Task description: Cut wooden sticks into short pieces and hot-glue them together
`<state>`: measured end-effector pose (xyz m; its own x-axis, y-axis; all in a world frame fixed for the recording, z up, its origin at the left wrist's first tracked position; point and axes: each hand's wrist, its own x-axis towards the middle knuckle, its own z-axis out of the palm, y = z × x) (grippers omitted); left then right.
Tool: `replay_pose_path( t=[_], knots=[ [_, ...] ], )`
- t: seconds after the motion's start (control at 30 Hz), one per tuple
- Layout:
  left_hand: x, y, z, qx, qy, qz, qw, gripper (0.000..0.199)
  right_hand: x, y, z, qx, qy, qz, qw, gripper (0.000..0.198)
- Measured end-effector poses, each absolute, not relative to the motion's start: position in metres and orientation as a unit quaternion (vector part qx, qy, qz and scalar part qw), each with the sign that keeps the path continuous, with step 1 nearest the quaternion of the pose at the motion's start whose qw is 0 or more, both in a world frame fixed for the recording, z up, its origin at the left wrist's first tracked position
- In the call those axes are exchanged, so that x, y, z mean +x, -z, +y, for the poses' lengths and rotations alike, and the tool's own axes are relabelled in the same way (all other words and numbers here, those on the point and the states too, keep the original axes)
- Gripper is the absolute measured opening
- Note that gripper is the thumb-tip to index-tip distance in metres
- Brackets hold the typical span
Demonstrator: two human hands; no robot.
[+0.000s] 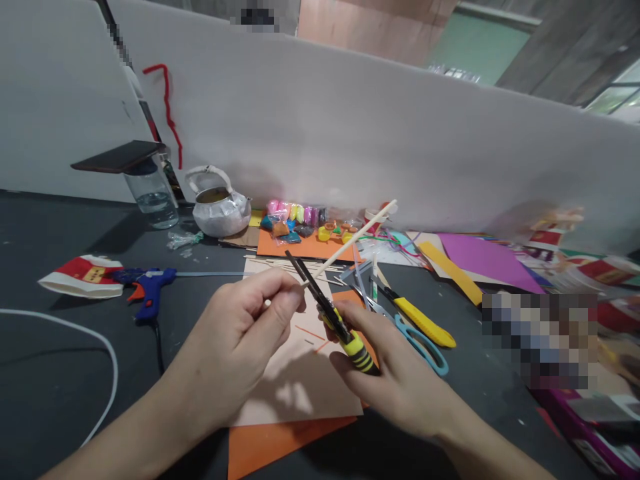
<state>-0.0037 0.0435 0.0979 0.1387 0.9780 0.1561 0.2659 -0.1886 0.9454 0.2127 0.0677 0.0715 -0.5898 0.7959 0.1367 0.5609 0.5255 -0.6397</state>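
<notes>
Between thumb and fingers, my left hand [255,327] pinches a thin pale wooden stick [355,239], which slants up to the right. My right hand [385,370] is wrapped round the yellow-and-black handles of a pair of pliers [327,310]. The dark jaws of the pliers cross the stick just right of my left fingertips; whether they bite on it I cannot tell. Below both hands lies a sheet of pale paper [320,407] with small orange strips on it, over orange paper [280,447].
Left are a blue glue gun [155,293], a white cable [113,360], a water jar [155,203] and a silvery kettle [220,210]. Clay packets [295,220] lie behind. To the right are blue-handled scissors [425,347], a yellow cutter [425,320] and purple paper [485,257].
</notes>
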Motion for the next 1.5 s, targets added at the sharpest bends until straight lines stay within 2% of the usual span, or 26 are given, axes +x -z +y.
replay_pose_path(
  t=[0.13,0.27,0.37,0.5,0.6,0.7,0.8,0.83,0.87,0.93,1.0,1.17,1.37,1.5],
  knots=[
    [-0.001,-0.099,0.044,0.64,-0.436,0.509,0.376,0.024,0.211,-0.072,0.071,-0.401,-0.283,-0.842,0.225,0.038],
    [-0.007,-0.102,0.041,0.643,-0.464,0.536,0.288,0.026,0.217,-0.077,0.081,-0.407,-0.304,-0.834,0.216,0.045],
    [-0.014,-0.103,0.04,0.616,-0.504,0.559,0.232,0.021,0.221,-0.078,0.085,-0.461,-0.256,-0.839,0.133,0.041],
    [-0.016,-0.102,0.042,0.643,-0.474,0.544,0.256,0.02,0.21,-0.065,0.077,-0.441,-0.157,-0.884,-0.016,0.029],
    [-0.01,-0.099,0.045,0.7,-0.407,0.52,0.273,0.023,0.194,-0.048,0.07,-0.409,-0.131,-0.902,-0.047,0.038],
    [-0.006,-0.095,0.047,0.73,-0.351,0.514,0.283,0.025,0.184,-0.042,0.067,-0.404,-0.106,-0.907,-0.047,0.044],
    [-0.004,-0.088,0.049,0.756,-0.302,0.52,0.26,0.024,0.189,-0.052,0.061,-0.403,-0.091,-0.911,-0.006,0.023],
    [-0.004,-0.085,0.05,0.766,-0.288,0.521,0.244,0.023,0.192,-0.059,0.058,-0.394,-0.08,-0.915,0.036,0.021],
    [-0.003,-0.083,0.051,0.778,-0.276,0.517,0.227,0.024,0.196,-0.065,0.056,-0.371,-0.054,-0.92,0.115,0.025],
    [0.0,-0.077,0.052,0.8,-0.253,0.502,0.209,0.025,0.203,-0.076,0.054,-0.329,0.03,-0.909,0.256,0.017],
    [0.003,-0.072,0.051,0.817,-0.234,0.486,0.203,0.028,0.206,-0.081,0.057,-0.328,0.051,-0.897,0.292,0.015],
    [0.008,-0.062,0.048,0.848,-0.166,0.478,0.16,0.03,0.207,-0.076,0.069,-0.352,-0.103,-0.915,0.169,0.024],
    [0.009,-0.052,0.056,0.846,-0.116,0.5,0.144,0.033,0.203,-0.073,0.074,-0.392,-0.103,-0.91,0.088,0.02],
    [0.012,-0.038,0.065,0.826,-0.125,0.515,0.194,0.035,0.198,-0.058,0.079,-0.427,-0.088,-0.899,0.054,0.014]
  ],
)
